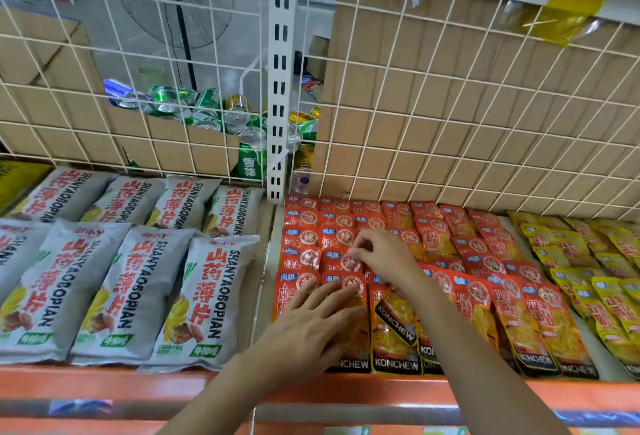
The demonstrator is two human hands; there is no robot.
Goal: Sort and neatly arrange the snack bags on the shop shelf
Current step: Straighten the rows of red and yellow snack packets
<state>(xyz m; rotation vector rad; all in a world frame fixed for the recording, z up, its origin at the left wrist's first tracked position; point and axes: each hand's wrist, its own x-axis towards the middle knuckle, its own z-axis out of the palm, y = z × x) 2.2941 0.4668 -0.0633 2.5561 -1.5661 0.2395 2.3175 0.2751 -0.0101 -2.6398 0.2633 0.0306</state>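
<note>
Hands over red snack bags (349, 261) on the shelf (104, 382): left hand (311, 323) flat, fingers spread, pressing a front bag; right hand (381, 254) pinching a bag edge behind it. Grey bags (138, 278) lie left, yellow bags (595, 261) right, wire grid (450, 105) behind.

Both of the person's forearms are bare from the bottom edge of the view up to the wrists, with no sleeve or cuff showing on either. The left hand (313, 323) wears no glove, ring or bracelet on the side that faces the camera, and its nails look short and unpainted. The right hand (384, 254) is likewise ungloved, with a bare wrist and nothing on the fingers that can be made out.
</note>
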